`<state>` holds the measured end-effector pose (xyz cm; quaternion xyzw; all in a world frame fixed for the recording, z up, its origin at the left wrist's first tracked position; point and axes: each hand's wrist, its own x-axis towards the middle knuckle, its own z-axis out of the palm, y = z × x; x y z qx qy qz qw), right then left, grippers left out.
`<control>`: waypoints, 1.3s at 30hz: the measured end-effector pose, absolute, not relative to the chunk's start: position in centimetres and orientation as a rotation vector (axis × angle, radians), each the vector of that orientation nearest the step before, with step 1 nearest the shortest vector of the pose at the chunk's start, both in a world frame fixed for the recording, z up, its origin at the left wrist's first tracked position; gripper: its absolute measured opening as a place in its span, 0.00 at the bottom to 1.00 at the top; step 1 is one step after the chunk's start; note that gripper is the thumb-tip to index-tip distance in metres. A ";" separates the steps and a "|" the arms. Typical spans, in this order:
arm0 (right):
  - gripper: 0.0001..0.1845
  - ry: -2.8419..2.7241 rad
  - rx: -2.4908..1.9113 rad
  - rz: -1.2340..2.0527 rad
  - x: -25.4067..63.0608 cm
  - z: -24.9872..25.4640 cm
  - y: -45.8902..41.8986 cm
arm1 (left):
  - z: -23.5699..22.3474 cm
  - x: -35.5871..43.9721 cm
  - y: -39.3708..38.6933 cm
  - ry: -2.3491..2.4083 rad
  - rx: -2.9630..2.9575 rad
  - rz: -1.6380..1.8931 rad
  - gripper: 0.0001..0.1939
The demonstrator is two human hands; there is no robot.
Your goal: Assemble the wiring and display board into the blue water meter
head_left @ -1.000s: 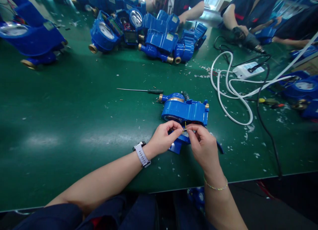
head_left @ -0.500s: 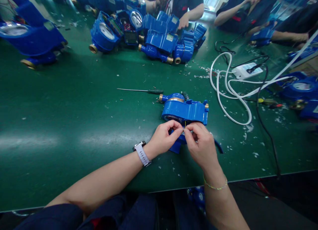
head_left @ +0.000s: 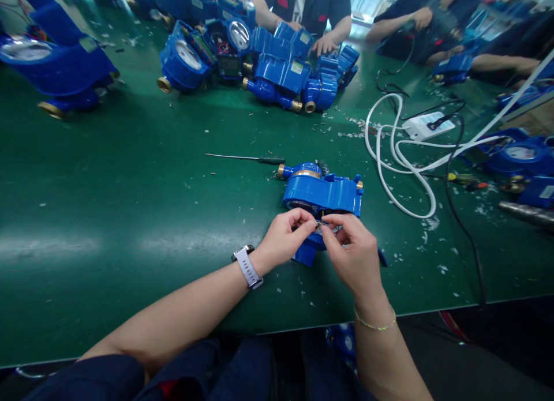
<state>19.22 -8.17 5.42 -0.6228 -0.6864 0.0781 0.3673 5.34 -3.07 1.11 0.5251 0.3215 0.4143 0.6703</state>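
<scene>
Two hands working close | left hand (head_left: 283, 239) + right hand (head_left: 352, 254) both pinching thin wire (head_left: 320, 223) at near edge of blue water meter (head_left: 322, 193), fingertips meeting for fine grip | meter lying on green bench (head_left: 130, 216), screwdriver (head_left: 246, 157) resting just behind.

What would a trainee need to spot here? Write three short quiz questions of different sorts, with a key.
1. True or false: the left hand and the right hand meet at a small part in front of the blue water meter.
2. Which lies just left of that meter on the green table: A) a thin screwdriver, B) a hammer, C) a tape roll?
3. Fill in: the coiled cable right of the meter is ____ in colour.

Key: 1 true; 2 A; 3 white.
</scene>
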 end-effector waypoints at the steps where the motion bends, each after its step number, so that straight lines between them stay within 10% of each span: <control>1: 0.05 -1.789 -1.587 0.184 19.1 5.5 -8.2 | 1.2 5.3 -3.1 0.736 1.215 0.941 0.07; 39: 0.06 -1.682 -1.590 0.278 19.4 4.7 -8.0 | 0.7 5.5 -3.3 0.730 1.168 0.981 0.06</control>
